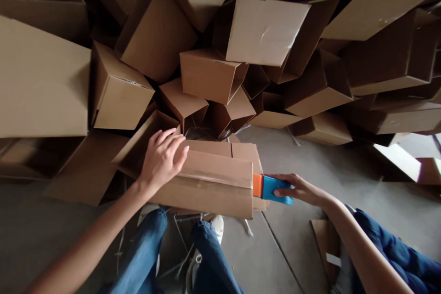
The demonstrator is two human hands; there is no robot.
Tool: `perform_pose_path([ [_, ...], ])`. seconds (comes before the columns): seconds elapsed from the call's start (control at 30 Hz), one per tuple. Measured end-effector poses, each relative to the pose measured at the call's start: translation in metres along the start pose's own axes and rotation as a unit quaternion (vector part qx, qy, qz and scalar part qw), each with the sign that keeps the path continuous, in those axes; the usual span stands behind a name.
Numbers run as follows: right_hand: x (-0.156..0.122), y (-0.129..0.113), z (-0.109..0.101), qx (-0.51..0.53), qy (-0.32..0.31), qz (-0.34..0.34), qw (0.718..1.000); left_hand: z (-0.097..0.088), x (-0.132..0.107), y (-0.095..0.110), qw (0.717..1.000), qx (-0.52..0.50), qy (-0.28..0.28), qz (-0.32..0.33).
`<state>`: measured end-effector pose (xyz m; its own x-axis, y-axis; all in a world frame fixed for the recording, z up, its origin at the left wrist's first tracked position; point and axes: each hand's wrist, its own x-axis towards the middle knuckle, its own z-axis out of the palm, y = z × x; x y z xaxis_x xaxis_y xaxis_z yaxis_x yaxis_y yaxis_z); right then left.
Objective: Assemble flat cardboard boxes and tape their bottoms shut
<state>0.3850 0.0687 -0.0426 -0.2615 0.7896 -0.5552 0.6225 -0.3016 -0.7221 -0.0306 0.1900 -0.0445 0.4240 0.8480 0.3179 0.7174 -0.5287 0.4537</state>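
A brown cardboard box stands on the floor in front of my knees, a strip of clear tape along its closed top seam. My left hand rests on the box's left end, fingers lying flat and spread. My right hand grips a blue and orange tape dispenser, which is pressed against the box's right edge where the tape ends.
A tall heap of several empty cardboard boxes fills the back and both sides. Grey concrete floor lies to the right. A flat cardboard scrap is by my right knee. My jeans and white shoes are below the box.
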Motion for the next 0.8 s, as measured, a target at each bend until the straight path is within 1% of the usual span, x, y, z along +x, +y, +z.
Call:
perform_pose_path([
  [0.07, 0.002, 0.001, -0.001, 0.001, -0.007, 0.006, 1.000, 0.004, 0.001, 0.023, 0.999, -0.010, -0.031, 0.020],
  [0.1, 0.002, 0.002, 0.000, 0.002, -0.009, 0.007, 1.000, 0.008, 0.002, 0.036, 0.999, -0.017, -0.047, 0.021],
  [0.2, 0.004, 0.008, 0.005, 0.019, -0.011, 0.023, 0.999, 0.032, 0.007, 0.067, 0.997, -0.021, -0.076, 0.018],
  [0.27, 0.005, 0.014, 0.006, 0.044, -0.012, 0.032, 0.998, 0.050, 0.010, 0.076, 0.996, -0.003, -0.084, 0.005],
  [0.33, 0.005, 0.023, 0.006, 0.075, -0.004, 0.032, 0.997, 0.064, 0.011, 0.075, 0.996, 0.015, -0.089, -0.005],
  [0.4, 0.002, 0.035, 0.003, 0.112, 0.012, 0.033, 0.993, 0.070, 0.010, 0.070, 0.996, 0.023, -0.089, -0.002],
  [0.5, -0.007, 0.054, -0.004, 0.149, 0.021, 0.047, 0.987, 0.070, 0.009, 0.064, 0.996, 0.027, -0.086, 0.012],
  [0.6, -0.018, 0.066, -0.013, 0.143, 0.009, 0.055, 0.988, 0.068, 0.010, 0.065, 0.996, 0.030, -0.087, 0.015],
  [0.7, -0.028, 0.069, -0.022, 0.128, 0.001, 0.059, 0.990, 0.066, 0.011, 0.066, 0.995, 0.033, -0.091, 0.017],
  [0.8, -0.037, 0.066, -0.032, 0.107, -0.007, 0.065, 0.992, 0.066, 0.012, 0.067, 0.995, 0.035, -0.092, 0.022],
])
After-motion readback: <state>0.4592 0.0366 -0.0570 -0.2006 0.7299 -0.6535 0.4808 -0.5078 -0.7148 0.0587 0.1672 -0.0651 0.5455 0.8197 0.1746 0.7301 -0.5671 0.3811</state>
